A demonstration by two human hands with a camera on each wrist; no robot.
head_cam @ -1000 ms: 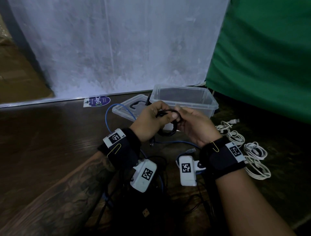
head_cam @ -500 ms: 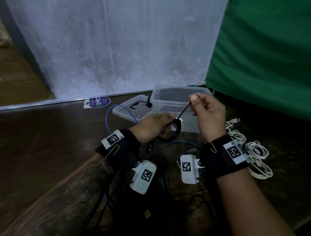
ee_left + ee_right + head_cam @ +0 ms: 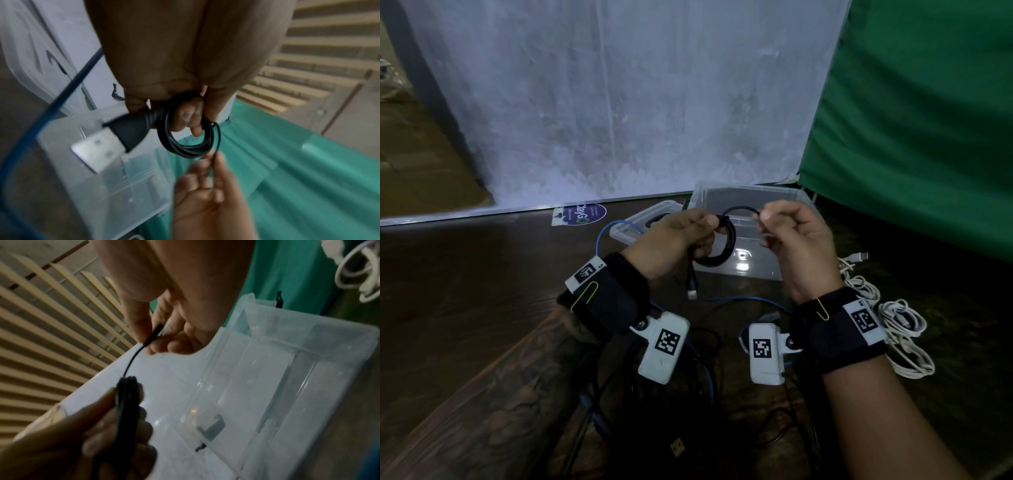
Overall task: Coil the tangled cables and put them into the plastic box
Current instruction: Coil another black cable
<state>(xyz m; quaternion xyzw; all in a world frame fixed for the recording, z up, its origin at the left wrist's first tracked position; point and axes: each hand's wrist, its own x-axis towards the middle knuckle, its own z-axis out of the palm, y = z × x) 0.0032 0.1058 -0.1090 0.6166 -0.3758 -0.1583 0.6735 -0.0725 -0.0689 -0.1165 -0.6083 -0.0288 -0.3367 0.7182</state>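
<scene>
Since half a second ago the right hand (image 3: pixel 796 240) has dropped from above the box (image 3: pixel 753 202) to level with the left hand (image 3: pixel 674 240). In the head view, the left fingers grip the black coil (image 3: pixel 717 251) in front of the box; white cables (image 3: pixel 893 322) lie right. Left wrist: the USB plug (image 3: pixel 102 142) hangs from the coil (image 3: pixel 185 146). Right wrist: thumb and fingers (image 3: pixel 139 324) pinch the cable end (image 3: pixel 152 335) over the open box (image 3: pixel 287 353).
</scene>
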